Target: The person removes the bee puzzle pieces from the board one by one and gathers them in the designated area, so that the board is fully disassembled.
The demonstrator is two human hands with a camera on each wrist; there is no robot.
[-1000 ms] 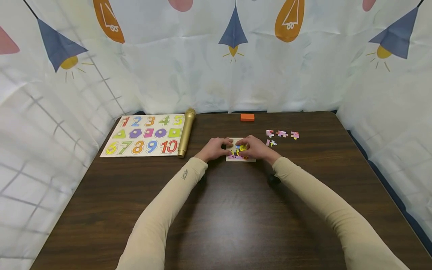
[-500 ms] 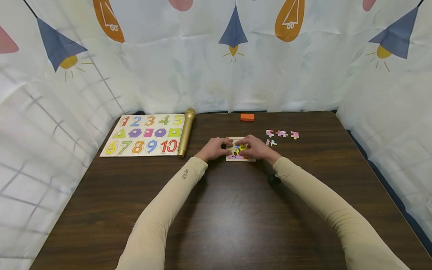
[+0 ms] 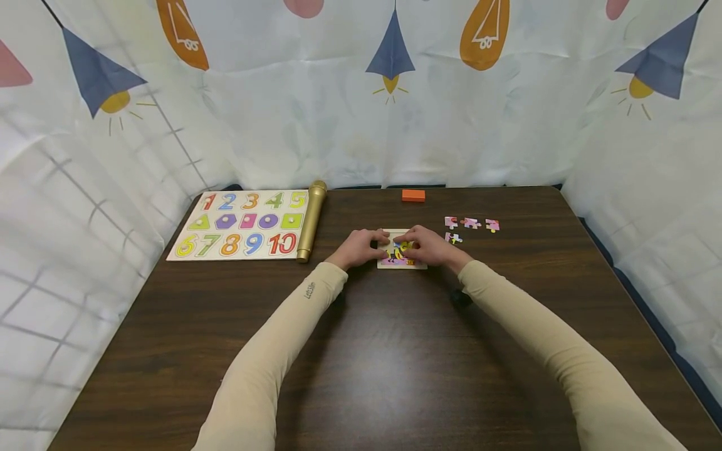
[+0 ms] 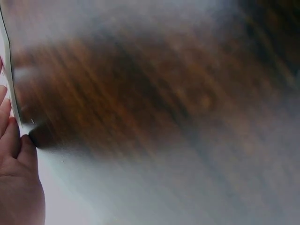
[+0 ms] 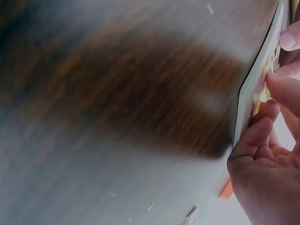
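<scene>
1. Puzzle board (image 3: 402, 267), pale-rimmed with a picture in pink, yellow and blue, sits on the dark wooden table (image 3: 389, 363), between my two hands
2. My left hand (image 3: 358, 248) is at its left edge, fingers partly bent, thumb and forefinger tips a little apart on it; whether they grip or only press, I cannot tell
3. My right hand (image 3: 433, 247) reaches over its right edge, the fingers bent, thumb and forefinger tips set slightly apart on the picture; I cannot tell if a piece is pinched there
4. Lettering (image 3: 309, 290) on my left sleeve (image 3: 271, 351), nearer me than the puzzle board, looks like "LetsSlim", though it is small
5. Well left of the puzzle board, my number board (image 3: 239, 241) reads 1 to 5 along the top and 6 to 10 along the bottom, coloured shapes between
6. Gold microphone-shaped rod (image 3: 311, 222) lies along the number board's right edge, on the side towards the puzzle board
7. Right of the puzzle board, I have three loose pieces (image 3: 471, 223) in a row and a fourth piece (image 3: 453, 238) nearer me, just past my right hand
8. Orange block (image 3: 413, 196) lies beyond the puzzle board, near the table's back edge
9. Bare wood runs broadly from the puzzle board's near edge towards me, between my forearms
</scene>
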